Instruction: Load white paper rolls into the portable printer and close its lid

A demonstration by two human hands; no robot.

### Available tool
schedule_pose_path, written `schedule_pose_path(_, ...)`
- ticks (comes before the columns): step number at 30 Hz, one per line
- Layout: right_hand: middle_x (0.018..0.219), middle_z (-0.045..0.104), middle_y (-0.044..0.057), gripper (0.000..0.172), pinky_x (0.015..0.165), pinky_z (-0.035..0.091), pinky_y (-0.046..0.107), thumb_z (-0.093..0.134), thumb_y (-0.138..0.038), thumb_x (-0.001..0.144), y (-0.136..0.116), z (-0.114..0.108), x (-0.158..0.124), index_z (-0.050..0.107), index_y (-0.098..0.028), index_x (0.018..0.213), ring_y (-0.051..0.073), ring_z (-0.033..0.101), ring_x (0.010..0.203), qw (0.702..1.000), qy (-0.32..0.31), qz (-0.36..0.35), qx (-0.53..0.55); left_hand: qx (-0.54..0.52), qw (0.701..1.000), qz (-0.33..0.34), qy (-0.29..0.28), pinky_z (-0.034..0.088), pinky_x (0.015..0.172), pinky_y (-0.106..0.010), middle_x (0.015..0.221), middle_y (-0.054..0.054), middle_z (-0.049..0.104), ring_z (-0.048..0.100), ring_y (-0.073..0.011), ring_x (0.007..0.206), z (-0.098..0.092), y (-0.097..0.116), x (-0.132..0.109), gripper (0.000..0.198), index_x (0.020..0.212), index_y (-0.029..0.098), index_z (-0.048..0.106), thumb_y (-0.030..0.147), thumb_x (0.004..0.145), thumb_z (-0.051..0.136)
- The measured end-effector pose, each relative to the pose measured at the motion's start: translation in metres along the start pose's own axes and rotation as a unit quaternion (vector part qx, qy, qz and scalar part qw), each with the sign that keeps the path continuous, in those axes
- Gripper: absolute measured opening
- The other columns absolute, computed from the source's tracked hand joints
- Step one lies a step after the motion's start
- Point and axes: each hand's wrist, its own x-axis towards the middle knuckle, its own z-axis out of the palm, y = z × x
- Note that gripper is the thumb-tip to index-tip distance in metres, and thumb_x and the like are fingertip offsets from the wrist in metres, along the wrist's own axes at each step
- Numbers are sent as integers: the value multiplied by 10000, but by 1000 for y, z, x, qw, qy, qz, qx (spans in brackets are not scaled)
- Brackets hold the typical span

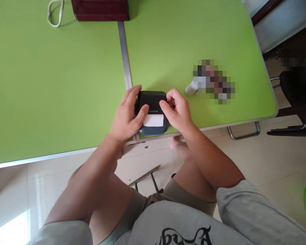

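A small dark label printer [153, 102] lies at the front edge of the green table, with a black top and a blue-grey front. Out of its front part shows a white strip of paper [153, 120]. My left hand [129, 114] grips the printer's left side, fingers along the flank and thumb on the top cover. At the opposite side, my right hand [177, 109] has its fingers curled against the upper right edge, with the thumb at the top's right rim. The curled fingertips are partly hidden.
A white cylindrical object [191, 87] lies right of the printer beside a pixelated patch. A dark red box [100, 10] and a white cord loop [55, 13] are at the back. A metal seam [124, 54] crosses the green table [66, 85]. Dark chairs [295, 88] stand right.
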Motion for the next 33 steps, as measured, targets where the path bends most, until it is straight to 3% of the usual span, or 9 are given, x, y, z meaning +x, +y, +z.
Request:
schedule_pose_path(3,601,347,-60,325,512,271,262,586,-455,856,4,-3,3,376,-232,747,86,301,530,1000,2,3,-4,55,997,-35,-41,474,1133,-452,1531,-228,452,506,-324,1387,-4,4,-14,729,1516,28,382,534,991,389)
schedule_pose_path(7,604,340,-54,330,529,271,274,572,-473,872,2,-3,1,367,-237,765,101,295,545,1000,-5,2,-11,122,988,-28,-86,518,1071,-517,1596,-260,347,496,-396,1397,-4,8,-35,900,1581,31,248,677,963,350)
schedule_pose_path(13,602,333,-57,346,554,277,285,549,-506,904,3,-4,-1,369,-239,777,102,309,545,1000,-6,-15,-15,193,977,-14,-92,526,1043,-576,1560,-262,412,512,-451,1370,-4,5,-55,1072,1580,69,293,837,849,451)
schedule_pose_path(17,592,347,-67,326,545,265,294,552,-498,903,5,-4,-1,378,-242,800,100,329,526,1000,-12,-20,-2,186,981,-1,-65,564,1029,-495,1540,-196,475,561,-393,1344,-5,1,-54,1057,1570,153,350,849,793,522)
schedule_pose_path(21,566,350,-98,306,533,275,298,578,-494,877,7,-5,-1,397,-258,951,109,346,489,999,-37,0,11,163,985,17,-49,582,1022,-448,1501,-159,535,595,-357,1318,-9,1,-50,995,1527,196,428,822,769,580)
schedule_pose_path(28,554,370,-105,467,544,331,311,591,-521,878,8,-12,2,423,-252,1221,128,435,499,996,-93,11,5,128,990,39,-33,569,1049,-500,1440,-147,593,641,-372,1255,-13,-4,-44,925,1457,273,514,801,715,677)
schedule_pose_path(33,562,399,-91,522,555,343,311,590,-513,884,6,-14,3,421,-247,1300,131,461,527,994,-109,17,-5,111,993,29,-20,563,1058,-517,1461,-147,565,613,-389,1284,-10,-10,-41,918,1383,278,578,819,656,721)
